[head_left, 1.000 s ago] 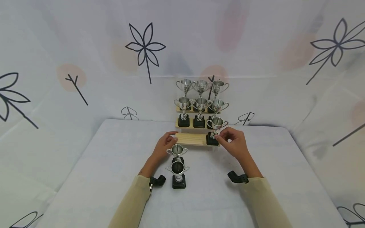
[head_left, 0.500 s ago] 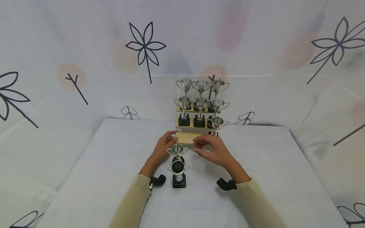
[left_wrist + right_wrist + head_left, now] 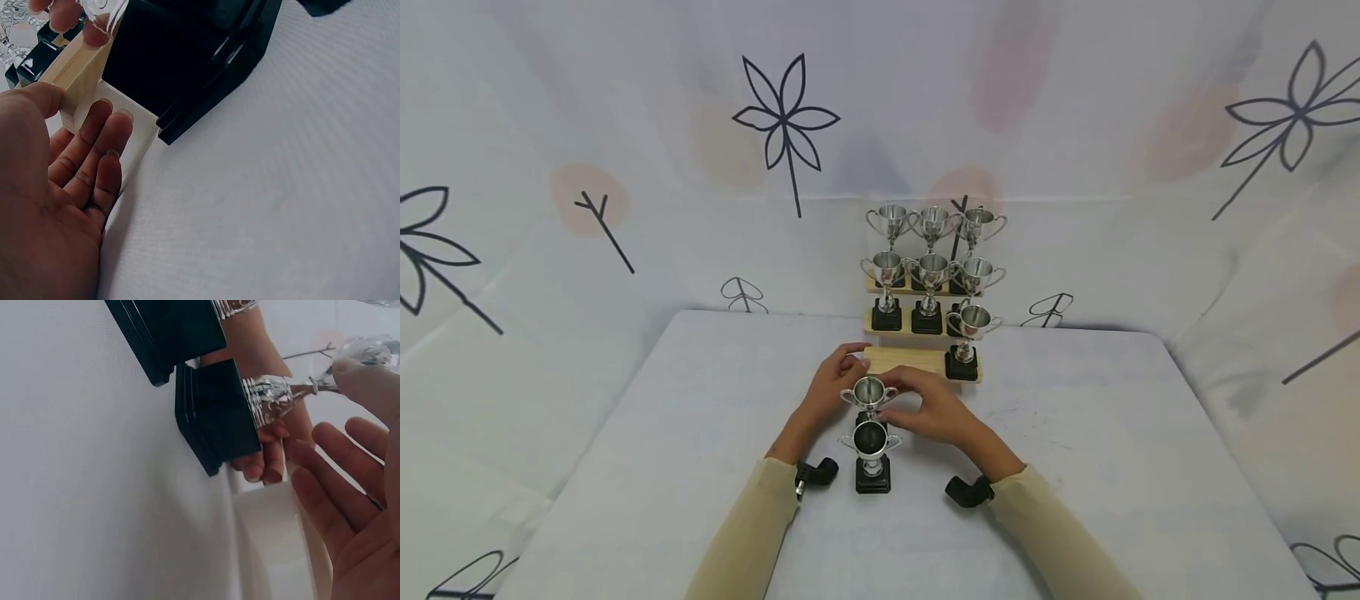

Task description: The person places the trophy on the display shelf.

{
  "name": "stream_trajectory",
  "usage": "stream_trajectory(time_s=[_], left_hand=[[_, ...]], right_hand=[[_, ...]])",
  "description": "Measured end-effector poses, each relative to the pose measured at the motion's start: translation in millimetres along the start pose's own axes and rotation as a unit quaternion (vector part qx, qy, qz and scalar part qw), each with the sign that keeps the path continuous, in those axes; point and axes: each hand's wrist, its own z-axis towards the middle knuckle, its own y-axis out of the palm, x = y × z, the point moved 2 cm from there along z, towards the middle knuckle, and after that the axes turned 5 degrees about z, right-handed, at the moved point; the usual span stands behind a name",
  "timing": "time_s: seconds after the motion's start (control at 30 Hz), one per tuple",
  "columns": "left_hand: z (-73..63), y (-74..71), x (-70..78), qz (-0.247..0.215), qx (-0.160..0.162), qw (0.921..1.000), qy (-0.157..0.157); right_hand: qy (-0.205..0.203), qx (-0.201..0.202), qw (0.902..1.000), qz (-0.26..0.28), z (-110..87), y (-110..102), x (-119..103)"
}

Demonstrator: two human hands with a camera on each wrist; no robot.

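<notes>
In the head view, my left hand holds the left end of the lowest wooden step of a display stand. Its thumb lies against the wood in the left wrist view, the other fingers bent beside the white support. My right hand has thumb and forefinger at the right side of a small silver trophy cup on a black base, the other fingers spread. That trophy stands upright just before the stand. A second trophy stands nearer me on the cloth.
One trophy stands at the right end of the lowest step. Behind it, the middle and top steps carry rows of several matching trophies. A white cloth covers the table, and a patterned curtain hangs behind.
My right hand has let go of the trophy at the lowest step's right end and moved left and nearer to the farther trophy on the table. My left hand has stayed at the step.
</notes>
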Motion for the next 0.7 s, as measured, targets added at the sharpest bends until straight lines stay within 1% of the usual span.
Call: stream_trajectory(time_s=[0.1, 0.27, 0.33, 0.5, 0.7], left_hand=[[0.7, 0.1, -1.4, -0.002, 0.002, 1.0, 0.003], [1.7, 1.5, -2.5, -0.009, 0.004, 0.9999, 0.003], [1.9, 2.3, -2.1, -0.012, 0.004, 0.9999, 0.003], [1.6, 2.8, -2.8, -0.008, 0.0, 1.0, -0.001], [1.6, 1.1, -2.3, -0.002, -0.001, 1.0, -0.002]], right_hand=[[-0.009, -0.012, 0.9999, 0.004, 4.8, 3.7, 1.0], [-0.033, -0.028, 0.9991, -0.004, 13.0, 5.7, 2.8], [-0.035, -0.037, 0.9987, -0.002, 15.9, 6.0, 3.9], [-0.019, -0.063, 0.9978, 0.007, 19.0, 8.0, 5.5], [-0.006, -0.066, 0.9978, 0.004, 17.5, 10.4, 6.3]])
